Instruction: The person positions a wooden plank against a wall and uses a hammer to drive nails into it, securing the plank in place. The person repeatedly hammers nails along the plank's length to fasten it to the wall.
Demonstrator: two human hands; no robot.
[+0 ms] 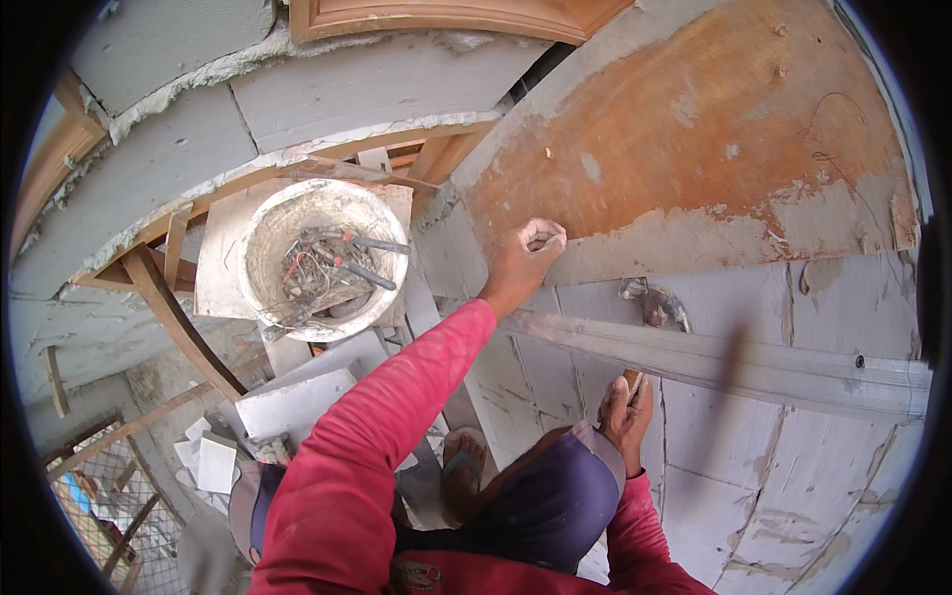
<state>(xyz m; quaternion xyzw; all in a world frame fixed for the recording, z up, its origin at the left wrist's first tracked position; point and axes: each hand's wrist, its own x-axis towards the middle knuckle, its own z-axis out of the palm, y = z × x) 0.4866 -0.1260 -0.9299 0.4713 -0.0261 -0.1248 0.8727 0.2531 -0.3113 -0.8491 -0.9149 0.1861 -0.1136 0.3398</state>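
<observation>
At near right, the right hand (pixel 626 421) grips a small brown wood-like block (pixel 633 379), probably light, stiff, best side-held; the left hand (pixel 534 255) curls, contents unclear.

Brown piece (pixel 633 379), seemingly wooden, partly hidden

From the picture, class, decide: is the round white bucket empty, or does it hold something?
Not empty: dark tool handles and tangled bits show inside the bucket.

Sleeves (pixel 382 426) are red, the bucket (pixel 327 190) off-white, the blocks (pixel 808 476) pale grey, the board (pixel 674 144) orange-brown with grey patches.
</observation>
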